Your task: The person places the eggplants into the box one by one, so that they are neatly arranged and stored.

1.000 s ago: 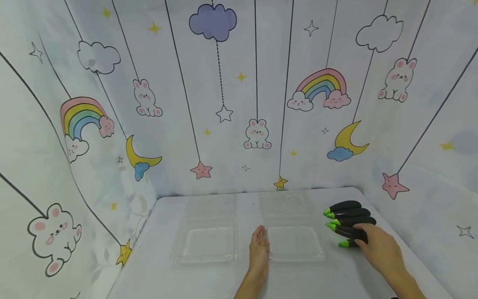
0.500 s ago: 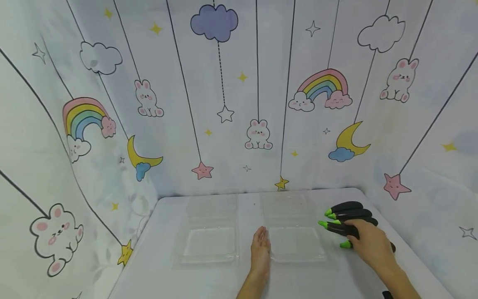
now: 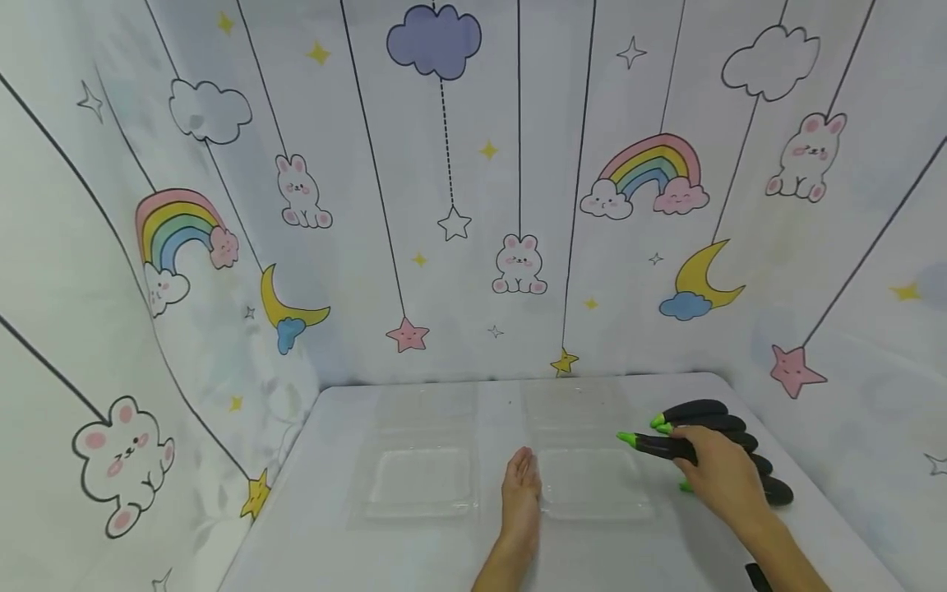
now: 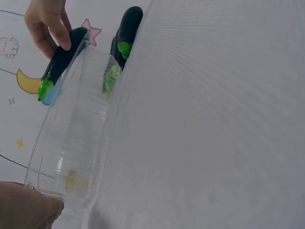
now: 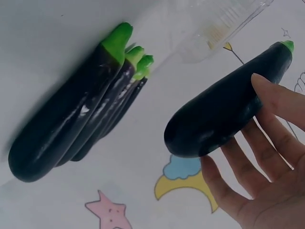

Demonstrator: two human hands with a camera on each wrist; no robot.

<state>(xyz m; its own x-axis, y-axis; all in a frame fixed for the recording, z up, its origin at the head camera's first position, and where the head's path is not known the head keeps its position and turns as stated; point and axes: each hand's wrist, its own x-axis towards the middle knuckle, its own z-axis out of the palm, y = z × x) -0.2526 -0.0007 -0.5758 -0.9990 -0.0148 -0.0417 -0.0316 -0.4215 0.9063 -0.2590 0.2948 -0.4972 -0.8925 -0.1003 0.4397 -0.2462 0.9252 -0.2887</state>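
My right hand [image 3: 721, 477] pinches a dark purple eggplant [image 3: 662, 446] with a bright green stem end. In the right wrist view the thumb lies on one side of this eggplant [image 5: 214, 109] and the fingers on the other, well off the table. The stem end points left, toward the right-hand clear plastic box [image 3: 595, 516]. My left hand [image 3: 521, 497] stands on edge at that box's left side, fingers extended along its rim. The left wrist view shows the held eggplant [image 4: 64, 59] above the box's far end. Several more eggplants [image 3: 778, 492] lie in a row, partly hidden by my right hand.
A second clear plastic box [image 3: 422, 516] stands to the left of my left hand. Both boxes have their lids folded back, the left lid [image 3: 425, 409] and the right lid [image 3: 573, 407]. A printed cloth wall [image 3: 459, 329] borders the white table [image 3: 414, 563].
My right hand has lifted one eggplant from the row and carried it left and slightly up. My left hand stays beside the right-hand box. The head view has shifted a little.
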